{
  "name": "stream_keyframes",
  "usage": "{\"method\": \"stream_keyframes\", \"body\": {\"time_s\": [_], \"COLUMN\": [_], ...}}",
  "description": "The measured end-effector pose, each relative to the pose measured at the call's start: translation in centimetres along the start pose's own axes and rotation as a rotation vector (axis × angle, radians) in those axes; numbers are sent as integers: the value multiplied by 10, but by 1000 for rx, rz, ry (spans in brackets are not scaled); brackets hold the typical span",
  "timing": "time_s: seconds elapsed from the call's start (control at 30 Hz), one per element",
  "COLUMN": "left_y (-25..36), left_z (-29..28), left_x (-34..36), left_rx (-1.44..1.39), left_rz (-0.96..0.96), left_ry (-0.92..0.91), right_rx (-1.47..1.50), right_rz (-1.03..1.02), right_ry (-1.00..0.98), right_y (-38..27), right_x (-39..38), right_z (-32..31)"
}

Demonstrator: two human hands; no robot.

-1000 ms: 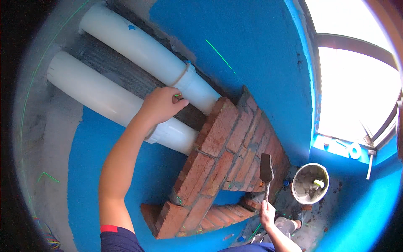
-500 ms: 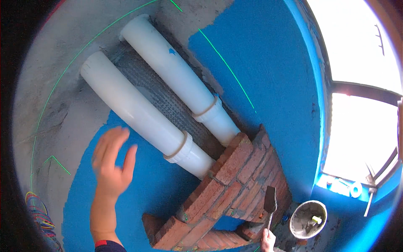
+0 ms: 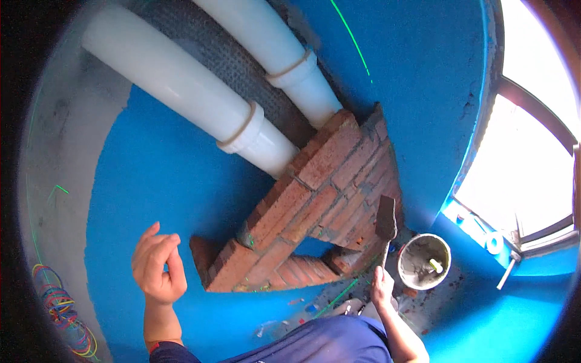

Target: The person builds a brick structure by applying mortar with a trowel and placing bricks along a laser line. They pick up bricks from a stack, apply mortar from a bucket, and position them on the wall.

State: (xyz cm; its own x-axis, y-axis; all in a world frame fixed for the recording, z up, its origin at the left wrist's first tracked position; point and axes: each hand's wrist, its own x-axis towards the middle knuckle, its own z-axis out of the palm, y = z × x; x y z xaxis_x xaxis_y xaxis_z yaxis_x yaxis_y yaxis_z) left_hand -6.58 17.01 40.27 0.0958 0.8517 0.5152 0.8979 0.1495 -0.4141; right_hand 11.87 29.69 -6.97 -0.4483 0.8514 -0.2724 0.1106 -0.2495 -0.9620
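Note:
My left hand [image 3: 158, 269] is raised over the blue wall, left of the brickwork, its fingers loosely bent and apart with nothing visible in them. At the lower right, my right hand [image 3: 381, 289] grips the handle of a trowel [image 3: 385, 219], whose dark flat blade points up in front of the red brickwork [image 3: 318, 199]. Whether the blade touches the bricks I cannot tell. To the right of this hand stands a bucket [image 3: 400, 265] of grey mortar with a small yellowish-white thing in it. Two white pipes [image 3: 175, 78] run behind the top row of bricks.
Beside the window [image 3: 520, 175], a white ring-shaped roll [image 3: 494, 243] lies on the sill near a hammer-like tool [image 3: 508, 270]. Coiled coloured wires [image 3: 78, 339] hang at the lower left. Debris lies on the floor around the bucket. Green laser lines cross the walls.
The view has tilted down, bringing my torso and right forearm into sight. My left hand is lower relative to the pipes, its fingers more curled. The right hand still holds the trowel near the bricks.

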Motion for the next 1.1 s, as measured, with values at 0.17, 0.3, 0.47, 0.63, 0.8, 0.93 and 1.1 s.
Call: {"method": "stream_keyframes", "body": {"time_s": [0.17,0.3,0.47,0.63,0.8,0.93,1.1], "left_y": [8,20,46,84,163,245,347], "left_z": [0,4,11,43,105,140,68], "left_x": [-19,-43,-75,-129,-248,-460,-630], "left_rx": [-39,-156,-237,-447,-978,-1033,-1293], "left_rz": [-142,-275,-426,-691,-1266,-1343,-1525], "left_ry": [-52,-125,-222,-291,-800,-1211,-973], "right_rx": [22,43,-118,-388,-913,-738,-837], "right_rz": [45,167,130,-152,-398,138,448], "right_ry": [-54,-89,-120,-110,-96,-168,-276], "right_y": [17,20,51,64,112,78,145], "right_x": [-4,-8,-9,-12,-9,-11,-15], "right_z": [-10,-19,-39,-73,-120,-133,-197]}}
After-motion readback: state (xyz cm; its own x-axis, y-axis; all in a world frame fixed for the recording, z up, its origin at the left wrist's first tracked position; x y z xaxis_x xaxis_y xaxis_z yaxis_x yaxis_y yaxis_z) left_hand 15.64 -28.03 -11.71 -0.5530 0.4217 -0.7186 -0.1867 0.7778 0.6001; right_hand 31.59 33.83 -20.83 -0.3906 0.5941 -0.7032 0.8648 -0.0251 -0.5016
